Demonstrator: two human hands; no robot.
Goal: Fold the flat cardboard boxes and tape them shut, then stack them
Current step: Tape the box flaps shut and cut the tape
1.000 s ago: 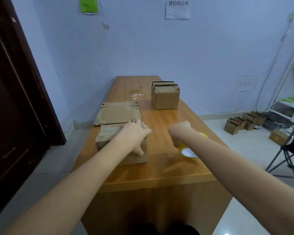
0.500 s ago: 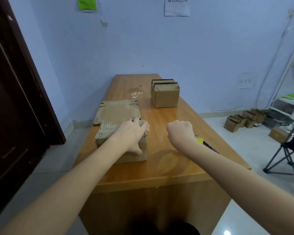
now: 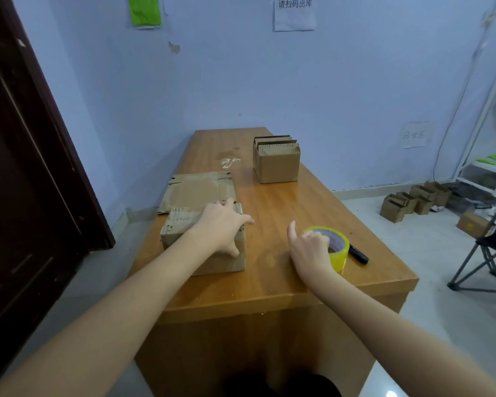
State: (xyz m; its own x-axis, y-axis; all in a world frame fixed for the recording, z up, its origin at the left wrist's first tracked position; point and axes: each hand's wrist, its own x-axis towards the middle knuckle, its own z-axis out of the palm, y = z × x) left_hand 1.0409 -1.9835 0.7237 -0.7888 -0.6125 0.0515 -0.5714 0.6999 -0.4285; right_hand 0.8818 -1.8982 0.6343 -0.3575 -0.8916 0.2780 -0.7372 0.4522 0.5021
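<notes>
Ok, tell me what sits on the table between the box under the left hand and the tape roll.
Nothing: in the head view only bare wooden table separates the folded box from the yellow tape roll.

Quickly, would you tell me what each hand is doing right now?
Left hand: open, pressed flat on the folded box.
Right hand: fingers curled on the yellow tape roll, which sits on the table.

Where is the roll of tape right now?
In the head view the yellow tape roll lies flat on the table near its front right corner, under the right hand, with a black marker just to its right.
</notes>
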